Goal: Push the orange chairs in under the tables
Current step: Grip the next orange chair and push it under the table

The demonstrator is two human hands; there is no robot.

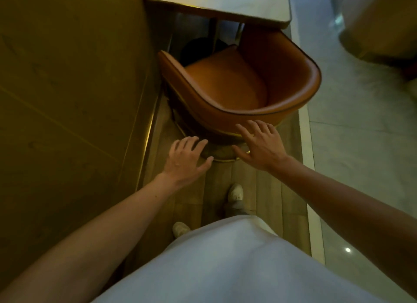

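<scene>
Closest to the camera is the person's pale shirt (225,269), and below it two light shoes (235,192) stand on the wooden floor (270,190). Both bare arms reach forward. Left hand (187,159) is spread open, fingers apart, and holds nothing; it hovers just behind the lower back of the orange chair (239,88), and I cannot tell if the fingertips touch it. Right hand (259,142) is also open and flat, with its fingers lying against the outside of the curved backrest, near the gold trim at the bottom edge; it grips nothing.

Orange chair stands with its front part under the edge of the counter (225,2), while most of the seat and the whole round back are outside of it. A dark counter leg shows beyond the seat. On the left side a brown wooden wall panel (67,88) runs just beside the chair. To the right the wooden floor ends at a pale strip, and after it comes shiny light tile floor (361,156).
</scene>
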